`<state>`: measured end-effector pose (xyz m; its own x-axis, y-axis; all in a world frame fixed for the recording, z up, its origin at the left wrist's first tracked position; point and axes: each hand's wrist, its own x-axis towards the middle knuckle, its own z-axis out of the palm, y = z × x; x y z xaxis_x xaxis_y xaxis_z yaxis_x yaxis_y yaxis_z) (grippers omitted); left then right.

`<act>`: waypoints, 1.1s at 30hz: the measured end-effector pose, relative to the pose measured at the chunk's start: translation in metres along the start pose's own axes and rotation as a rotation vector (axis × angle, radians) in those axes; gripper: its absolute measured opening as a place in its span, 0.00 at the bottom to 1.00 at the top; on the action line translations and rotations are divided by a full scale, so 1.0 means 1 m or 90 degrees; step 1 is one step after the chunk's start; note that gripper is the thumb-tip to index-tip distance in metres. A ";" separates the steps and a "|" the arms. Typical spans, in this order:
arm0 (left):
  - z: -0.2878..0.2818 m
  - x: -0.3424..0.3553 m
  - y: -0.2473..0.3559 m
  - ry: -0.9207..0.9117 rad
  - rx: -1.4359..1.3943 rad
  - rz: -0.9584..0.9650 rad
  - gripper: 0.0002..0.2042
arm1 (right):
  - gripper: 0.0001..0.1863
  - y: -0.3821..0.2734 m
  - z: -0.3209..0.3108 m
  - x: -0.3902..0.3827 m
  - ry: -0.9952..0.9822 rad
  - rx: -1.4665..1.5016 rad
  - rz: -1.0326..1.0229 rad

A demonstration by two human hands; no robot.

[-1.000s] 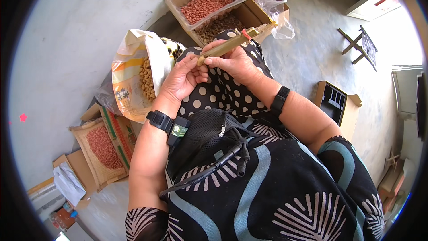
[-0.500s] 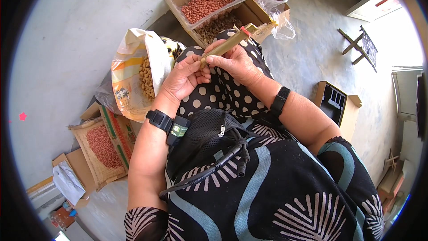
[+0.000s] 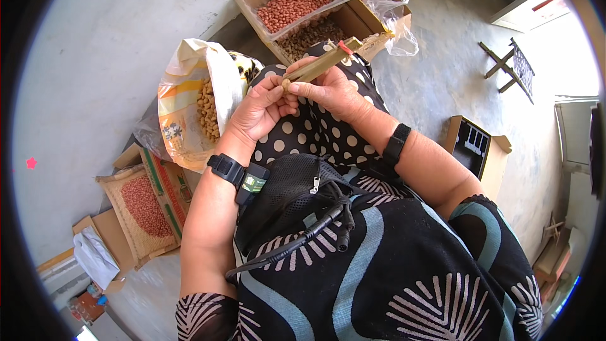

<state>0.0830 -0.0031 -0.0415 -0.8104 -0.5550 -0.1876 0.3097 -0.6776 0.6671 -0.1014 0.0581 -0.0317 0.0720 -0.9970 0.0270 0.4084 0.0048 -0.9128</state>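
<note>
My right hand [image 3: 333,93] is wrapped round a split bamboo stick [image 3: 323,63], bound with a red band near its far end. Its near end points at my left fingers. A pale unshelled peanut [image 3: 286,84] sits pinched in the fingertips of my left hand [image 3: 267,102], with my right thumb against it. Both hands are close together above my lap. To the left of them stands an open plastic sack [image 3: 183,98] with unshelled peanuts [image 3: 207,110] inside. Beyond my knees, a clear plastic tub [image 3: 252,9] contains red shelled peanuts [image 3: 293,11].
Under the tub is a cardboard box [image 3: 360,17] with broken shells [image 3: 309,41]. A clear plastic bag [image 3: 388,6] hangs at its right. A patterned sack [image 3: 120,205] lies at left. At right are a folding stool [image 3: 508,66] and a box with a black tray [image 3: 472,145].
The bamboo stick's near end has lifted slightly off the peanut and its two halves look wider apart. The peanut shows more plainly between my fingertips.
</note>
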 end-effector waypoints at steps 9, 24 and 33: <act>0.010 -0.001 0.003 0.034 0.066 0.012 0.18 | 0.18 -0.002 0.001 0.000 -0.002 -0.038 0.013; 0.010 -0.002 0.004 0.044 0.093 -0.051 0.21 | 0.18 -0.002 -0.001 -0.004 -0.013 -0.108 -0.012; 0.010 -0.004 0.001 0.035 0.066 0.015 0.22 | 0.18 -0.004 0.000 -0.002 -0.052 -0.113 -0.016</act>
<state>0.0819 0.0032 -0.0325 -0.7742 -0.5979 -0.2076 0.2736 -0.6119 0.7421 -0.1031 0.0601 -0.0285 0.1404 -0.9870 0.0777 0.2449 -0.0414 -0.9687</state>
